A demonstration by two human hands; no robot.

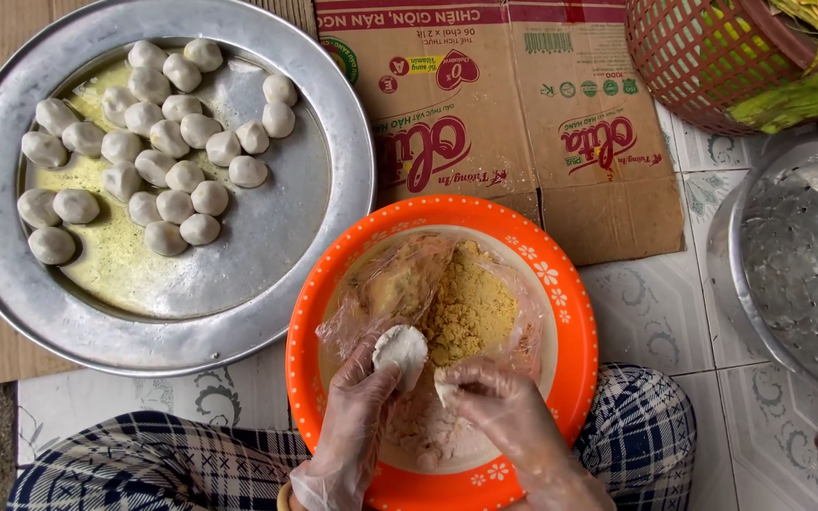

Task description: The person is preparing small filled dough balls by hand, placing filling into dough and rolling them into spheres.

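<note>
Tiled floor [655, 322] carries an orange plastic bowl [575, 312]; over it, the gloved left hand [357, 416] cups a soft white dough disc [400, 352], best supported underneath, while the right hand [504, 407] pinches a small dough piece [446, 391].

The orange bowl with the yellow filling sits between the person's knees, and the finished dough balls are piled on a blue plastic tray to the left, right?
Not quite. The orange bowl and yellow filling are as you say, but the dough balls lie on a round metal tray, not a blue plastic one. The head view shows it.
</note>
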